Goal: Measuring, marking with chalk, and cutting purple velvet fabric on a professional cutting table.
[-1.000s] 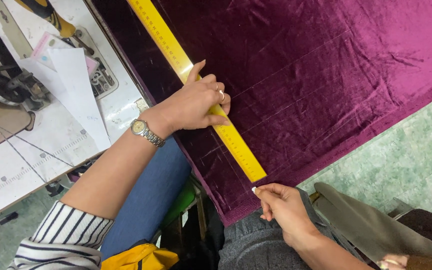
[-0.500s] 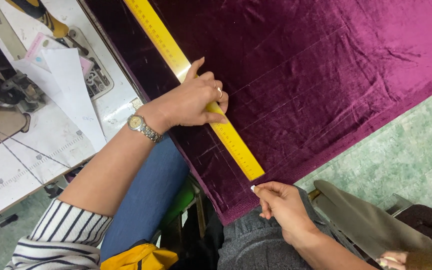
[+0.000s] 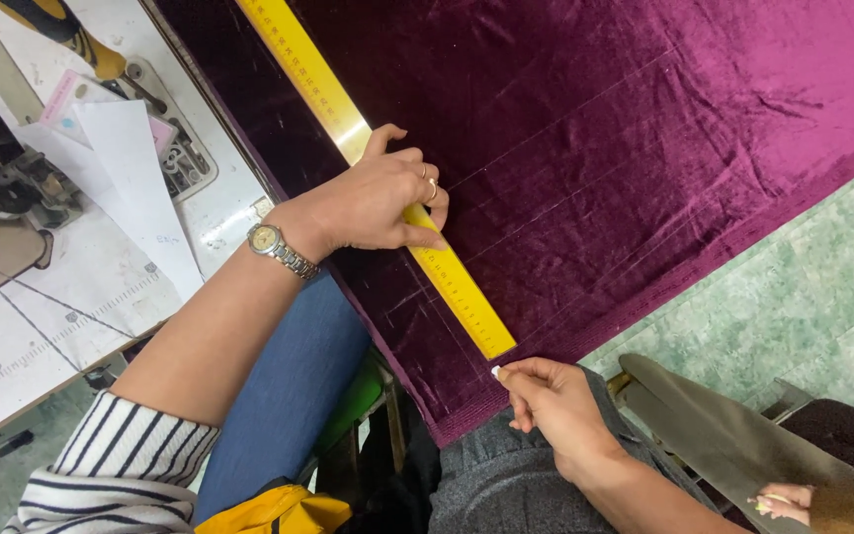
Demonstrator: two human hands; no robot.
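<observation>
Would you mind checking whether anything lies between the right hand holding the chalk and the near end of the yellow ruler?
Nothing visible does. The right hand pinches a small white chalk just below the ruler end, with only bare purple velvet between them.

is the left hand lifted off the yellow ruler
No, the left hand lies flat on the yellow ruler, pressing it onto the purple velvet fabric.
</observation>
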